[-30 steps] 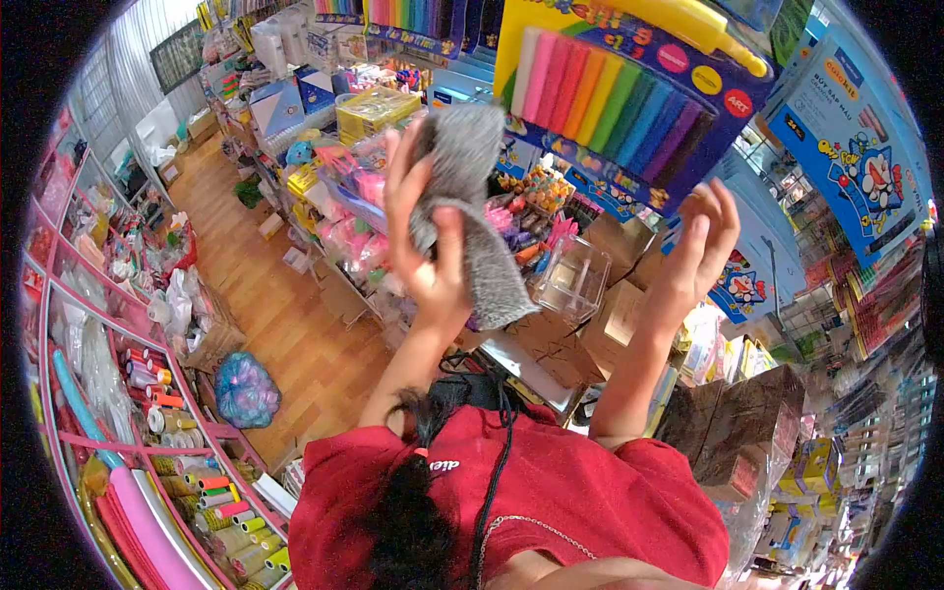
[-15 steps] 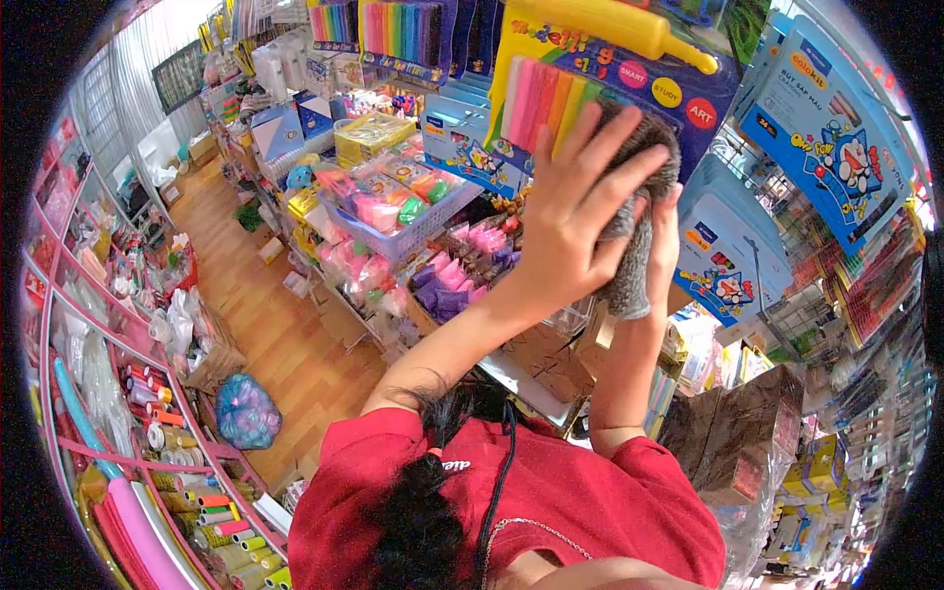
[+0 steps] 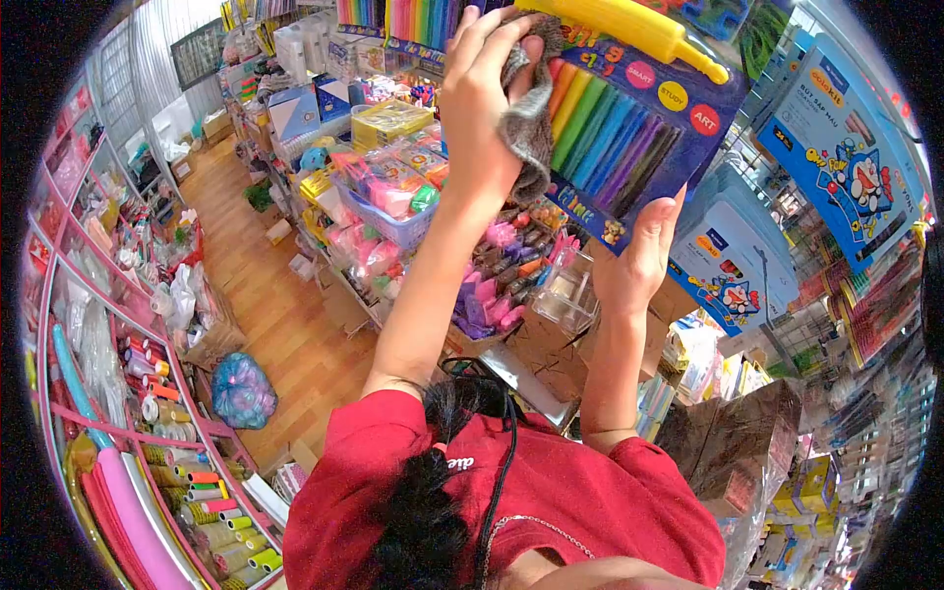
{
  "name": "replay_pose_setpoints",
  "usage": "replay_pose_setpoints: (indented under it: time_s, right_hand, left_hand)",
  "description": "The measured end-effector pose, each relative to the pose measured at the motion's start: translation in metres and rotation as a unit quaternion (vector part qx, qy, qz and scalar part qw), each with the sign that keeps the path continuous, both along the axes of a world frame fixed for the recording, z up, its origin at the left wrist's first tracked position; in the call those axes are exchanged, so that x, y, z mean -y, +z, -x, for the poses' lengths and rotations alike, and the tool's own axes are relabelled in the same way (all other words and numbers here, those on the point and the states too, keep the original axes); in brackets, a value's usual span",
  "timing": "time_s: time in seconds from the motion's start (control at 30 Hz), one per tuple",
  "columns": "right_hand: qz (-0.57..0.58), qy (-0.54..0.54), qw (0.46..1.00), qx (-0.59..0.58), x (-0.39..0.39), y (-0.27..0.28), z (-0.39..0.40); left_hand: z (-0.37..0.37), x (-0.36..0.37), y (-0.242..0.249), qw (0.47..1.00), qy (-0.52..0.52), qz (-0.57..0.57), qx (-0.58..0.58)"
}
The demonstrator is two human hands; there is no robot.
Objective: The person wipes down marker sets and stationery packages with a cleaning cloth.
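My left hand (image 3: 479, 108) is closed on a grey cloth (image 3: 531, 138), pressing it to the upper left part of a modelling clay pack (image 3: 615, 147). The pack has a row of coloured clay sticks and a yellow roller (image 3: 629, 28) along its top. At the pack's lower right edge, my right hand (image 3: 639, 246) grips it, thumb in front and the other fingers mostly hidden behind.
Blue crayon packs (image 3: 836, 147) hang at the right. Below the hands stand a basket of colourful packets (image 3: 398, 221) and a clear plastic box (image 3: 567, 295). A wooden floor aisle (image 3: 295, 344) runs at the left, beside pink-edged shelves with thread spools (image 3: 211, 506).
My left hand has moved left and up across the pack with the cloth, uncovering the green to black clay sticks. My right hand is now lower, at the pack's edge, away from the cloth.
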State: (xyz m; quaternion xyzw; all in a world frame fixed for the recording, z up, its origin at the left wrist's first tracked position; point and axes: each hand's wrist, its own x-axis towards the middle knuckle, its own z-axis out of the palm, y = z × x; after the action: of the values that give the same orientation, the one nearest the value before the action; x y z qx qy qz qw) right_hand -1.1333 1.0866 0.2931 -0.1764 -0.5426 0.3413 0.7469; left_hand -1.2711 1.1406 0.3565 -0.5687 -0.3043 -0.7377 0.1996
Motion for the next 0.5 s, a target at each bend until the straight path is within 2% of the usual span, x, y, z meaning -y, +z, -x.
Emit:
replay_pose_setpoints:
  time_s: [0.07, 0.1, 0.17, 0.23, 0.27, 0.3, 0.33, 0.37, 0.4, 0.43, 0.5]
  right_hand:
    - [-0.008, 0.005, 0.999, -0.039, 0.000, 0.006, 0.007]
    - [0.004, 0.041, 0.998, -0.057, -0.005, 0.004, 0.006]
    - [0.031, 0.109, 0.989, -0.091, -0.015, -0.006, 0.000]
    - [0.039, 0.121, 0.990, -0.066, -0.016, -0.007, -0.003]
    - [0.028, 0.249, 0.958, -0.143, -0.020, -0.014, -0.004]
    - [0.018, 0.370, 0.903, -0.216, -0.024, -0.020, -0.005]
    - [0.041, 0.241, 0.953, -0.181, -0.014, -0.011, 0.004]
    - [0.041, 0.206, 0.964, -0.165, -0.013, -0.007, 0.006]
    - [0.001, 0.040, 0.999, -0.035, -0.014, -0.008, 0.005]
    - [-0.001, -0.010, 1.000, 0.003, -0.012, -0.009, 0.006]
    - [-0.002, -0.114, 0.991, 0.075, -0.005, -0.008, 0.009]
  left_hand:
    - [-0.012, 0.011, -0.008, 0.998, -0.053, 0.020, -0.009]
    - [-0.022, 0.025, -0.012, 0.996, -0.080, 0.030, -0.013]
    - [-0.044, 0.054, -0.030, 0.991, -0.085, 0.041, -0.093]
    - [-0.054, 0.062, -0.038, 0.986, -0.089, 0.013, -0.139]
    - [-0.052, 0.060, -0.036, 0.986, -0.067, -0.009, -0.152]
    - [-0.047, 0.058, -0.029, 0.985, -0.044, -0.030, -0.164]
    - [-0.041, 0.057, -0.023, 0.986, -0.034, -0.024, -0.161]
    - [-0.036, 0.055, -0.018, 0.987, -0.025, -0.017, -0.159]
    - [-0.030, 0.048, -0.016, 0.990, 0.007, -0.009, -0.140]
    - [-0.020, 0.038, -0.012, 0.994, 0.011, -0.015, -0.107]
    - [0.000, 0.033, -0.007, 0.992, -0.113, 0.057, -0.021]
